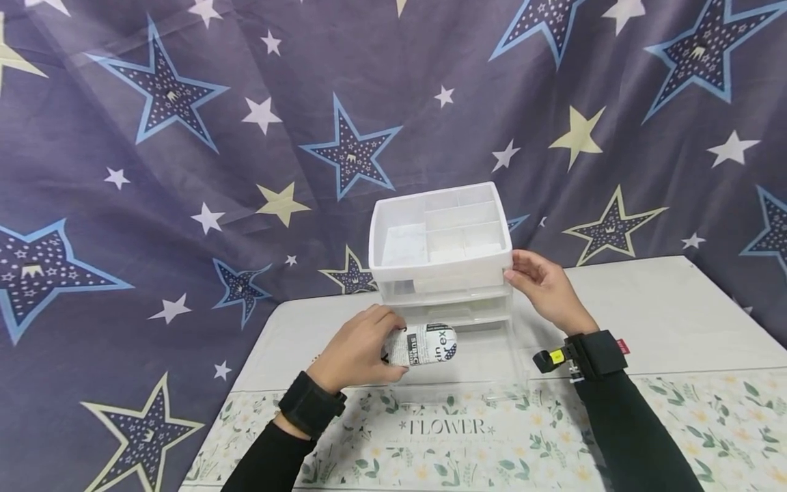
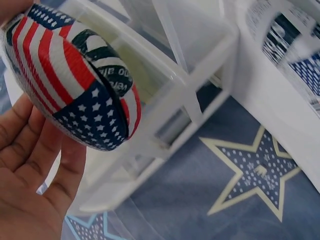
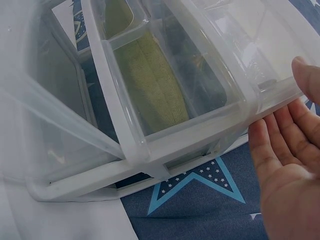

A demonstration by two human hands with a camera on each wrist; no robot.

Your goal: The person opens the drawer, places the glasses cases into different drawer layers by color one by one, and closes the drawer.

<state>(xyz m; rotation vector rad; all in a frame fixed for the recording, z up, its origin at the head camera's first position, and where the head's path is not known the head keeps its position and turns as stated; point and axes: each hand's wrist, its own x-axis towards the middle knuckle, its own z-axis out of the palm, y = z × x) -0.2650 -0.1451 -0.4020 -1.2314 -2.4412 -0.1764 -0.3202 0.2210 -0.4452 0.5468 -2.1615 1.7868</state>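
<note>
My left hand [image 1: 363, 345] grips a hard glasses case [image 1: 424, 344] with newsprint lettering, fingers on one side and thumb on the other. In the left wrist view the glasses case [image 2: 75, 80] shows stars and red and white stripes, with a dark seam along its edge. It hovers over the clear bottom drawer [image 1: 492, 365] of a white plastic drawer unit [image 1: 443, 270], and this drawer is pulled out. My right hand [image 1: 547, 287] holds the unit's upper right side, with the thumb toward the front. In the right wrist view its fingers [image 3: 282, 145] lie along the unit's edge.
The unit's top tray [image 1: 402, 239] is divided into several compartments. Something green [image 3: 150, 80] lies inside a closed drawer above the open one. A white table mat [image 1: 455, 451] with a leaf print and the word FLOWER lies in front. Behind hangs a star-patterned curtain [image 1: 430, 55].
</note>
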